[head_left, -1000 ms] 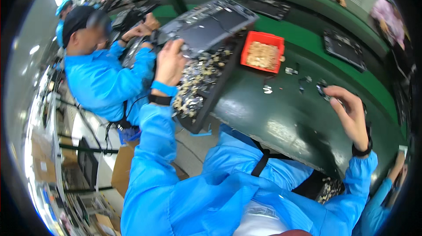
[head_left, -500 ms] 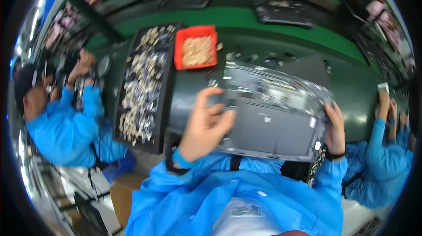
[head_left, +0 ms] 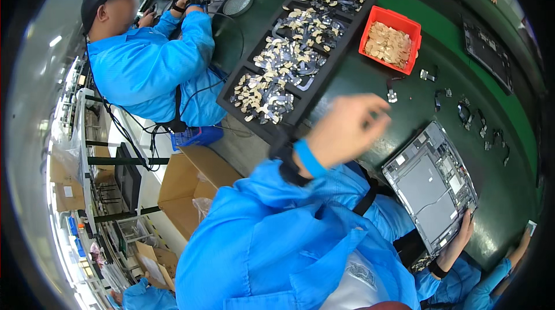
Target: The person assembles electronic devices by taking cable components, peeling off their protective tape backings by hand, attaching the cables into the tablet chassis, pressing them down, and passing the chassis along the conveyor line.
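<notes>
My right hand (head_left: 459, 238) grips the lower right edge of an opened laptop base (head_left: 425, 194), fingers wrapped round its side. The base lies tilted near the table's front edge, with grey battery panels, a thin dark cable and a circuit board (head_left: 454, 184) showing. My left hand (head_left: 350, 131) is raised between the base and the parts tray, its fingers curled and smeared by motion. Whether anything small is in it cannot be made out. Several loose small flex cables (head_left: 465, 114) lie on the green table beyond the base; one small cable (head_left: 392, 95) lies closer to my left hand.
A long black compartment tray (head_left: 298, 96) holds many small cables with cream tabs. Beside it stands a red bin (head_left: 417, 50) of tan pieces. More device bases (head_left: 488, 53) lie along the far side. A co-worker (head_left: 150, 58) sits at left; a cardboard box (head_left: 193, 186) stands below.
The view has swung left, bringing the tray and co-worker further into the picture. My left hand has left the base's side and moved toward the tray; my right hand keeps its hold.
</notes>
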`<control>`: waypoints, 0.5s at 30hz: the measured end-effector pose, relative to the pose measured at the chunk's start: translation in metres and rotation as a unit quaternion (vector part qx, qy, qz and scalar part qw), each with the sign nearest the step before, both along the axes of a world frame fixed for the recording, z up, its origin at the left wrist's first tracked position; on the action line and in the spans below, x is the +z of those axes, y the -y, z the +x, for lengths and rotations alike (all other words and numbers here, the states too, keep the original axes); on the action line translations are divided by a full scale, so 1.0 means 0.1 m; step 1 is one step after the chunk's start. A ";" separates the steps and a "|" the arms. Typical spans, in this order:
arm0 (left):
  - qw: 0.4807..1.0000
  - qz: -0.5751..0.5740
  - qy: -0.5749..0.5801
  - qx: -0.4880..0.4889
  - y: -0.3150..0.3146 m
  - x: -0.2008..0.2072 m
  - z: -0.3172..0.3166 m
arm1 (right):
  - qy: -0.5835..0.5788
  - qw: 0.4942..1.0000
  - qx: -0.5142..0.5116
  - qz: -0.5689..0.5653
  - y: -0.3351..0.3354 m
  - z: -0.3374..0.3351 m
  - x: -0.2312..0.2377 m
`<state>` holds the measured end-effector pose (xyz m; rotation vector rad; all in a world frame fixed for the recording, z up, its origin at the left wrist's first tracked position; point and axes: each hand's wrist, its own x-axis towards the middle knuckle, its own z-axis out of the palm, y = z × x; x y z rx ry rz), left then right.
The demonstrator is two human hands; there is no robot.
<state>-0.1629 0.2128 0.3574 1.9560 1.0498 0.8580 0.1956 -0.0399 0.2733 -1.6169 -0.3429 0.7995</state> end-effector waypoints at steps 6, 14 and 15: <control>0.952 0.227 -0.182 0.099 -0.89 0.00 -0.75 | 0.183 0.981 -0.023 -0.053 -0.19 0.14 0.09; 0.962 0.162 -0.219 0.008 -1.31 -0.05 -0.95 | 0.240 0.967 0.032 -0.078 -0.43 0.11 0.20; 0.959 0.159 -0.233 0.014 -1.31 -0.02 -0.97 | 0.297 0.954 0.014 -0.036 -0.53 -0.02 0.27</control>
